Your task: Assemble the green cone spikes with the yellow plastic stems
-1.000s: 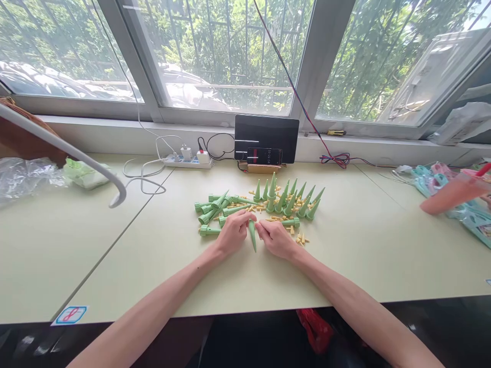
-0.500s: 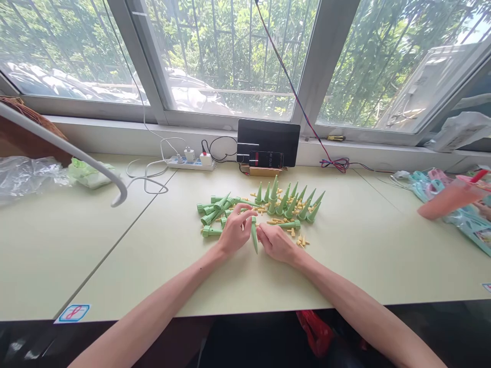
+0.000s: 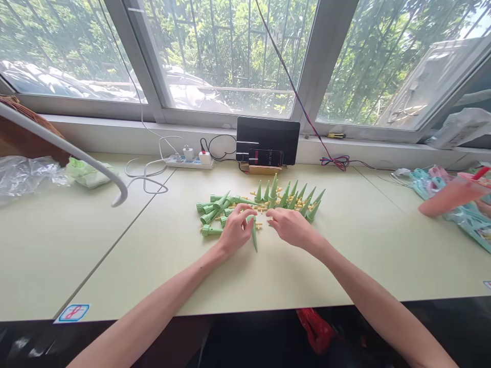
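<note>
My left hand (image 3: 236, 230) is closed around the top of a green plastic plant-watering spike (image 3: 254, 241), which points down toward me. A small yellow valve piece (image 3: 259, 226) sticks out from the right side of that spike. My right hand (image 3: 293, 227) is apart from it, low over the loose yellow pieces, with a gap between thumb and forefinger. Its other fingers are curled. Several green spikes (image 3: 215, 204) lie in a pile beyond my left hand. More spikes (image 3: 285, 195) stand upright beyond my right hand, with yellow pieces (image 3: 261, 208) scattered among them.
A phone (image 3: 265, 157) leans on a dark tablet (image 3: 268, 135) at the back. A power strip (image 3: 192, 162) with white cables lies left of them. At far right is a pink drink cup (image 3: 448, 197); a white curved bar (image 3: 76, 148) crosses at left.
My right hand has left the yellow piece at the spike's side and moved right and slightly away from me. My left hand keeps the spike in nearly the same place.
</note>
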`<state>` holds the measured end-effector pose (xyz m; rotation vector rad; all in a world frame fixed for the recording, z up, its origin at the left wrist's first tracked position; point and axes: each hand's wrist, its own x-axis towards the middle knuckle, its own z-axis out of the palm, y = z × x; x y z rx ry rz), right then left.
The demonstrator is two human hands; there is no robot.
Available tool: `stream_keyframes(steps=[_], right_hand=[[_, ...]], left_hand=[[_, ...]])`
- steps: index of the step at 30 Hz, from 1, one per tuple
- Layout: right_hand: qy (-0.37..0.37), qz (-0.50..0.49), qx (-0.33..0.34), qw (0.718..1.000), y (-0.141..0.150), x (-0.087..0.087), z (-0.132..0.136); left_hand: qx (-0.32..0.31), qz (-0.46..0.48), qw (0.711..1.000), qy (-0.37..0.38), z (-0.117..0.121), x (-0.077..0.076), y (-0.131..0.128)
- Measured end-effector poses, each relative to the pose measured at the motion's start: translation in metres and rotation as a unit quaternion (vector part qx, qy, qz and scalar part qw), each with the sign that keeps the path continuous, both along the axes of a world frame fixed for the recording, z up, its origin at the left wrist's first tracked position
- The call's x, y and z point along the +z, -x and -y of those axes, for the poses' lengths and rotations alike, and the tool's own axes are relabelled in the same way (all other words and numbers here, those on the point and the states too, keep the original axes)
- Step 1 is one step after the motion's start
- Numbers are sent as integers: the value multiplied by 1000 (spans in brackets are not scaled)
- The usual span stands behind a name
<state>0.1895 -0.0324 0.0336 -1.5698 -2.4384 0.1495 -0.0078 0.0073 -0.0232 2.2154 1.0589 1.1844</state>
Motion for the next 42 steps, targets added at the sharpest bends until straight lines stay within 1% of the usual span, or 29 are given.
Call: stream_keyframes(steps=[2,5,8,10,13,16,20,26,35,38,42], right_hand=[[35,43,-37,998,-9,7,2],[89,78,-122,985,-22,16,9],[103,62,-167,979,-36,20,18],[109,41,-175,978,-44,18,23],[130,3,-166,978,-53,12,29],[147,-22,-143,979,-55,4,32],[150,-20,-145,978,-49,-4,34],[140,-17,-143,980,-40,-10,34],[75,-73,-148,983,-33,-21,33],[42,-125,-126,983,-29,-22,31],[-20,-212,-69,975,-16,-20,17]], left_hand=[[1,-2,1000,2,0,0,0],[0,0,1000,1,0,1,0],[-4,4,1000,1,0,2,0],[-10,5,1000,3,1,2,0],[-15,4,1000,5,1,1,0],[-13,3,1000,10,1,1,0],[-9,7,1000,23,1,4,0],[-8,12,999,39,1,5,0],[-4,13,999,44,1,3,-1],[-4,13,999,37,1,2,-1],[0,11,1000,21,1,2,-1]])
